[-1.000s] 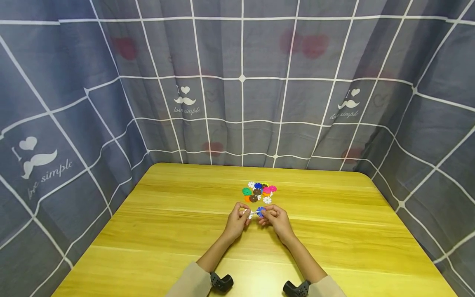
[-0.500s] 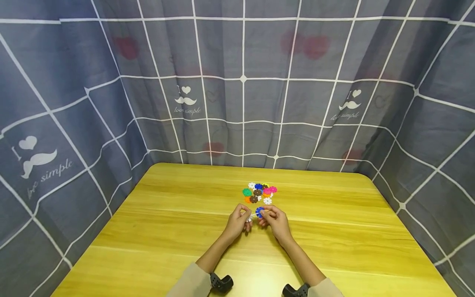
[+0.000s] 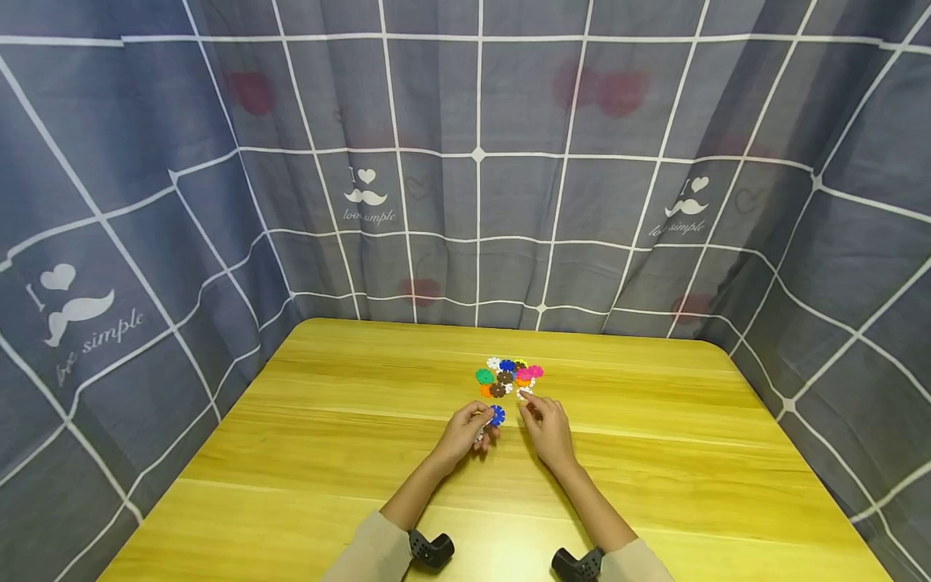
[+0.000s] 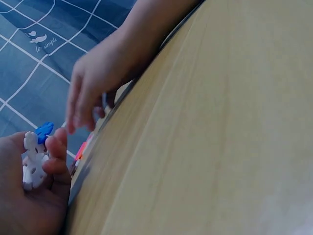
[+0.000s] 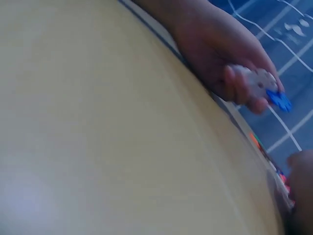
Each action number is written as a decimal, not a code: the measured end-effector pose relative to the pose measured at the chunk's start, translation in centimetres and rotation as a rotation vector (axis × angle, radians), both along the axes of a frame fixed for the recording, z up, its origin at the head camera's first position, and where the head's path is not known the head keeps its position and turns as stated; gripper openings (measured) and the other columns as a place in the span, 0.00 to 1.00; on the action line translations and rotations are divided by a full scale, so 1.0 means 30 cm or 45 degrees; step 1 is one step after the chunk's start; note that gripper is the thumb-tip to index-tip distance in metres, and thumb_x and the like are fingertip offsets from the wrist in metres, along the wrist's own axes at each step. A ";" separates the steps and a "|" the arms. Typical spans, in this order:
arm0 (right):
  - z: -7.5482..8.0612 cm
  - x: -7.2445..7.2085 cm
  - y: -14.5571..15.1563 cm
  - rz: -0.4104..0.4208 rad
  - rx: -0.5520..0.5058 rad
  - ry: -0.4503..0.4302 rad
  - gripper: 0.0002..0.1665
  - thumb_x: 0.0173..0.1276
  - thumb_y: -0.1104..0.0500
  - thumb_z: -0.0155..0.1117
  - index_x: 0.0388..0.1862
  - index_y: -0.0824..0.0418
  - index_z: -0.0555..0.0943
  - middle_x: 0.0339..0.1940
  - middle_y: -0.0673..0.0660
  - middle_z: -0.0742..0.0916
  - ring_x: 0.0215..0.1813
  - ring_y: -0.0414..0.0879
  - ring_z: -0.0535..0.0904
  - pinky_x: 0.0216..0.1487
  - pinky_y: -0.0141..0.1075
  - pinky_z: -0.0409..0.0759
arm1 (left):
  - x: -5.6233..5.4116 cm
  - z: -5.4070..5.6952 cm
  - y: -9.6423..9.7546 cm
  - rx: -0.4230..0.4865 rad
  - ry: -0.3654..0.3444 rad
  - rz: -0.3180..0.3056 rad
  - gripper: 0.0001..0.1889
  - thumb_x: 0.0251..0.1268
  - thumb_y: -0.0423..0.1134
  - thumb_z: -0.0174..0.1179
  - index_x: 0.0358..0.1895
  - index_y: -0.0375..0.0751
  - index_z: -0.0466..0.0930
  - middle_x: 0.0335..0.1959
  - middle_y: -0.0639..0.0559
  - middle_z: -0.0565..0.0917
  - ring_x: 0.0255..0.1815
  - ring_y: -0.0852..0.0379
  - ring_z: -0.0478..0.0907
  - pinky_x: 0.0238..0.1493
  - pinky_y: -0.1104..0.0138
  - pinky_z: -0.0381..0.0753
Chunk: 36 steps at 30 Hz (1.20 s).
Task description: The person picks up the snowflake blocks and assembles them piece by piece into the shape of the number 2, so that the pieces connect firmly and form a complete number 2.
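Observation:
My left hand [image 3: 460,436] grips a small build of notched plastic snowflake discs. White discs [image 4: 34,169] sit within its curled fingers, and a blue disc [image 3: 498,415] sticks out past the fingertips, joined to them. Part of the build is hidden in the palm. My right hand [image 3: 550,432] reaches forward with its fingers extended downward. Its fingertips are over a white disc [image 3: 524,394] at the near right edge of a loose pile; whether they touch it I cannot tell.
The pile on the wooden table [image 3: 349,453] holds several discs, among them a green disc [image 3: 483,377], a brown disc [image 3: 498,390], a pink disc [image 3: 536,371] and an orange disc [image 3: 486,390]. A grey checked curtain [image 3: 436,194] surrounds the table's back and sides.
The right hand has let go of the blue disc and moved forward to the pile's near edge. The left hand keeps the joined discs, with the blue one now farther left.

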State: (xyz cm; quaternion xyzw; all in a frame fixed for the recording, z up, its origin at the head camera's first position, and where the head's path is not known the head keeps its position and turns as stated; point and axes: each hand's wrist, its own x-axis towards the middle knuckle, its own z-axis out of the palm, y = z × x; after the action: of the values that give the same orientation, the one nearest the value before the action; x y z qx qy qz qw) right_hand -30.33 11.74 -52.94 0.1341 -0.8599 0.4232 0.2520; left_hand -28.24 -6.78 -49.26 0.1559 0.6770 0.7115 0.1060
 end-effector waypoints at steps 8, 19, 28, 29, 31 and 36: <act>-0.012 -0.016 0.031 -0.160 0.396 -0.044 0.18 0.61 0.53 0.65 0.49 0.58 0.82 0.42 0.60 0.77 0.41 0.51 0.66 0.38 0.40 0.63 | -0.040 -0.071 0.005 0.078 -0.061 0.049 0.12 0.71 0.40 0.48 0.39 0.31 0.69 0.24 0.44 0.79 0.14 0.63 0.68 0.14 0.76 0.65; -0.012 -0.014 0.029 -0.178 0.331 -0.050 0.18 0.56 0.51 0.69 0.42 0.60 0.83 0.39 0.57 0.77 0.41 0.51 0.68 0.40 0.42 0.65 | -0.039 -0.077 0.002 0.078 -0.007 0.041 0.12 0.70 0.40 0.49 0.37 0.32 0.71 0.25 0.42 0.80 0.14 0.64 0.69 0.14 0.77 0.66; -0.010 -0.005 0.023 -0.048 0.258 -0.066 0.18 0.55 0.52 0.71 0.42 0.60 0.81 0.38 0.54 0.79 0.39 0.48 0.69 0.39 0.40 0.66 | -0.032 -0.074 0.003 0.080 0.005 0.032 0.14 0.72 0.38 0.47 0.39 0.24 0.68 0.23 0.43 0.77 0.12 0.64 0.67 0.12 0.76 0.65; -0.010 -0.004 0.021 -0.012 0.199 -0.071 0.16 0.55 0.55 0.71 0.41 0.60 0.80 0.36 0.53 0.79 0.37 0.46 0.70 0.39 0.38 0.68 | -0.033 -0.074 0.004 0.085 0.000 0.031 0.14 0.72 0.38 0.46 0.39 0.25 0.68 0.22 0.44 0.76 0.12 0.64 0.67 0.12 0.76 0.64; -0.011 -0.003 0.017 0.083 0.041 -0.082 0.15 0.55 0.59 0.71 0.40 0.61 0.79 0.32 0.52 0.81 0.33 0.44 0.73 0.36 0.35 0.72 | -0.033 -0.074 0.005 0.090 0.001 0.039 0.13 0.72 0.37 0.46 0.38 0.27 0.69 0.21 0.47 0.75 0.11 0.64 0.66 0.12 0.76 0.63; -0.010 0.010 -0.002 0.365 -0.477 -0.170 0.13 0.59 0.64 0.66 0.43 0.67 0.80 0.29 0.59 0.84 0.26 0.53 0.81 0.27 0.37 0.81 | -0.036 -0.075 0.009 0.103 0.006 0.070 0.12 0.71 0.38 0.46 0.36 0.29 0.68 0.19 0.50 0.73 0.10 0.64 0.65 0.11 0.76 0.62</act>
State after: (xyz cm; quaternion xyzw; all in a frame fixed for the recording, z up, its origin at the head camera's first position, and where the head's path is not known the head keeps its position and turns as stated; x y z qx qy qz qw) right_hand -30.03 11.67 -53.23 0.1775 -0.7533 0.6147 0.1524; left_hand -29.32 -6.52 -51.51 0.1430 0.6519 0.7406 0.0782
